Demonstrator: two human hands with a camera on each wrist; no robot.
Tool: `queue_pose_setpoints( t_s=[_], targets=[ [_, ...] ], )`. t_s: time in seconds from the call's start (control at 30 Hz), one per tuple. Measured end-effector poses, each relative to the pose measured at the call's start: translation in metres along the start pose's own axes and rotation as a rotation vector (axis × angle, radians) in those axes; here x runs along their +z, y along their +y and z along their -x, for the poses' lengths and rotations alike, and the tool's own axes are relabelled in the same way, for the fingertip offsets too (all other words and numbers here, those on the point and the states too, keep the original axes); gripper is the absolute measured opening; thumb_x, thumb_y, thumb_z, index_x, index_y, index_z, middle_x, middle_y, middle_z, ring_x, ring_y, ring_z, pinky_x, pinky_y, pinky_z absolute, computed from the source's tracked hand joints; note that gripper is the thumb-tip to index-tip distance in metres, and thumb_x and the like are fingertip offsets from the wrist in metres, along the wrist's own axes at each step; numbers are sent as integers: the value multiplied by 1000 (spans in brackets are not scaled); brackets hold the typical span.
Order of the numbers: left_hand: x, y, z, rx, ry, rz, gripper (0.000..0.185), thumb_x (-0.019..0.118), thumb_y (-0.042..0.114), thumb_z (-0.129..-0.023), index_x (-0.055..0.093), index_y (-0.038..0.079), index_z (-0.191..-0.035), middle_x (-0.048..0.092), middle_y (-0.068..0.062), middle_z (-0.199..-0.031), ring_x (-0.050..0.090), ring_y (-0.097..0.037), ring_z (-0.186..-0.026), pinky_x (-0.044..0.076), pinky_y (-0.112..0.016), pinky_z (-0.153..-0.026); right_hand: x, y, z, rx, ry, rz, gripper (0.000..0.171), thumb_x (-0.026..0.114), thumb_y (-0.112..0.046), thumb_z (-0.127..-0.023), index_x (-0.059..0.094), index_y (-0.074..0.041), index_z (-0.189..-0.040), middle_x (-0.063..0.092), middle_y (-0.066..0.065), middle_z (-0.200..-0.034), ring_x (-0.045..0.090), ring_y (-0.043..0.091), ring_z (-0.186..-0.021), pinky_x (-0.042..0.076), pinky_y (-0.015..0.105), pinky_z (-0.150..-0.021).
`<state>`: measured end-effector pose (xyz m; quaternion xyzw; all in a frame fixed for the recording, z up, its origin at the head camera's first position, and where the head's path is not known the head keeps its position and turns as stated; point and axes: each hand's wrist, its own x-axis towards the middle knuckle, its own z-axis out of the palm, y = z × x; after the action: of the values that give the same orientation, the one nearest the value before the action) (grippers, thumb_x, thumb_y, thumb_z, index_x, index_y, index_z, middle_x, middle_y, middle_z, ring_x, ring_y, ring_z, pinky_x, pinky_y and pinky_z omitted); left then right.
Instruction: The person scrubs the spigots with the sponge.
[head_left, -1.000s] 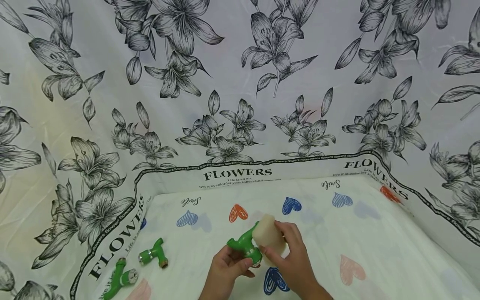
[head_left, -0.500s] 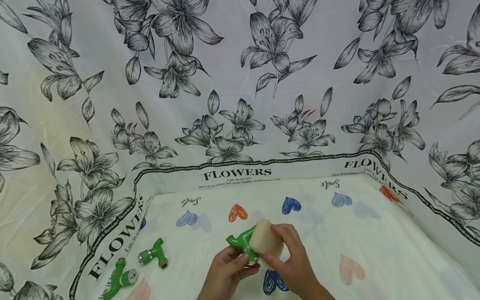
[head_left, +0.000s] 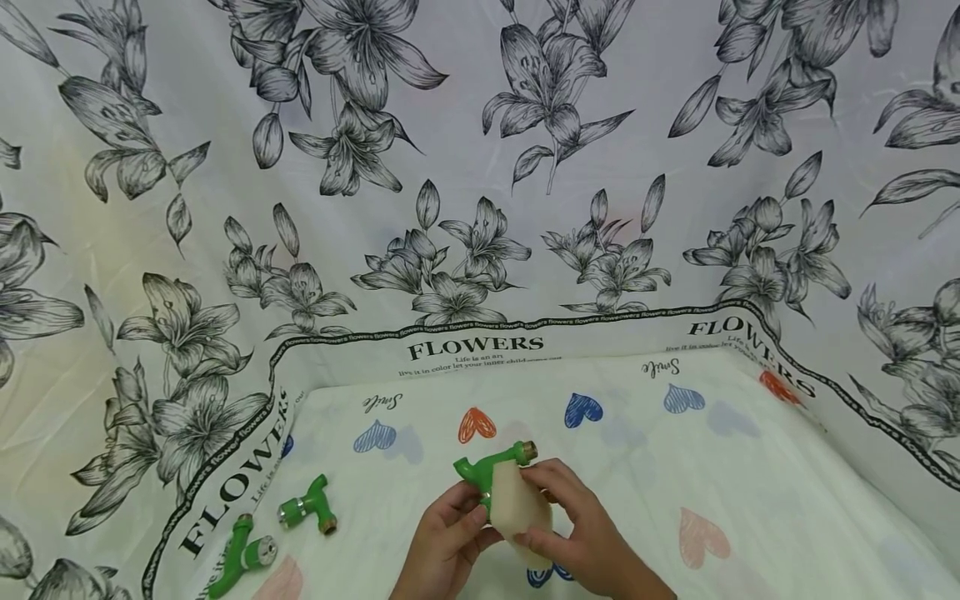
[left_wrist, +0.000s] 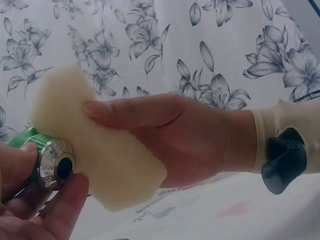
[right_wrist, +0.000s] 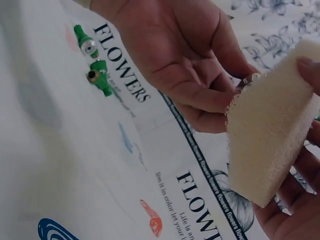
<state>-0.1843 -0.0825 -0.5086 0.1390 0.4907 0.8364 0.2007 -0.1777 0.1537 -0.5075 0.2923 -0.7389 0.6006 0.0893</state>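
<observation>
My left hand (head_left: 448,533) grips a green tap (head_left: 480,471) by its silver-ringed handle end. That metal cap (left_wrist: 57,165) shows between thumb and fingers in the left wrist view. A cream sponge (head_left: 519,504) is pinched by my right hand (head_left: 588,529), thumb on the near face and fingers behind. The sponge lies against the tap's side and covers part of its body. Beyond the sponge, the brass threaded end (head_left: 529,451) of the tap sticks out. In the right wrist view the sponge (right_wrist: 272,125) hides most of the tap.
Two more green taps lie on the left of the cloth: one with its spout upward (head_left: 309,506), the other nearer the edge (head_left: 242,557). A white cloth (head_left: 780,483) with printed hearts covers the surface. Flower-patterned curtains (head_left: 480,167) hang around the back and sides.
The sponge has moved down and toward me along the tap. The tap has turned in my left hand, so its brass end now shows past the sponge.
</observation>
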Motion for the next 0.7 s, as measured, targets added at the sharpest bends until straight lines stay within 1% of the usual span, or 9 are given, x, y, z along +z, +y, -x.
queue_pose_setpoints(
  t_s=[0.07, 0.13, 0.2, 0.27, 0.37, 0.5, 0.6, 0.7],
  targets=[
    [-1, 1, 0, 1, -16, 5, 42, 51, 6, -116, 51, -5, -156, 63, -15, -149, 65, -28, -129, 55, -45, -107, -3, 0, -1, 1, -40, -38, 53, 81, -10, -100, 63, -19, -149, 61, 5, -140, 61, 23, -122, 59, 38, -95],
    [-2, 1, 0, -7, -36, 10, 42, 50, 7, -116, 51, -5, -156, 63, -14, -148, 66, -26, -127, 56, -43, -106, -5, 0, -2, 22, -70, -73, 52, 81, -9, -100, 64, -19, -149, 60, 6, -142, 60, 23, -123, 58, 38, -95],
    [-3, 1, 0, -9, -51, 7, 42, 50, 7, -116, 51, -6, -156, 63, -14, -148, 68, -24, -122, 57, -41, -104, -7, 1, -2, 49, -86, -93, 52, 81, -9, -100, 65, -19, -148, 60, 6, -143, 60, 23, -124, 57, 39, -95],
    [-3, 0, -1, -11, -53, -2, 41, 50, 7, -116, 53, -7, -155, 64, -14, -146, 69, -23, -117, 57, -41, -102, -8, 2, -2, 65, -85, -90, 51, 82, -10, -99, 66, -19, -147, 60, 7, -143, 61, 24, -124, 58, 39, -95],
    [-2, 0, -2, -18, -36, -9, 40, 50, 8, -116, 54, -8, -153, 65, -15, -143, 71, -22, -113, 58, -40, -101, -6, 4, -2, 76, -53, -35, 53, 85, -15, -98, 67, -20, -147, 62, 4, -140, 61, 23, -123, 59, 38, -96],
    [-1, 0, -3, -46, -10, 20, 38, 52, 10, -116, 57, -9, -150, 68, -15, -136, 72, -19, -109, 59, -37, -99, -3, 6, 0, 47, 16, 88, 56, 89, -20, -94, 67, -23, -145, 62, -2, -137, 61, 21, -123, 58, 37, -100],
    [-2, 1, -2, -73, 7, 58, 38, 53, 11, -116, 58, -8, -149, 70, -15, -132, 72, -18, -105, 59, -35, -98, -2, 8, 1, 25, 61, 163, 58, 92, -18, -91, 67, -25, -144, 62, -6, -136, 62, 21, -122, 58, 38, -101],
    [-3, 1, -2, -108, 35, 94, 39, 55, 14, -116, 59, -8, -148, 72, -16, -128, 73, -19, -104, 59, -35, -98, -2, 9, 2, -13, 97, 237, 61, 94, -14, -88, 68, -25, -143, 61, -7, -135, 62, 20, -120, 59, 38, -98]
  ],
)
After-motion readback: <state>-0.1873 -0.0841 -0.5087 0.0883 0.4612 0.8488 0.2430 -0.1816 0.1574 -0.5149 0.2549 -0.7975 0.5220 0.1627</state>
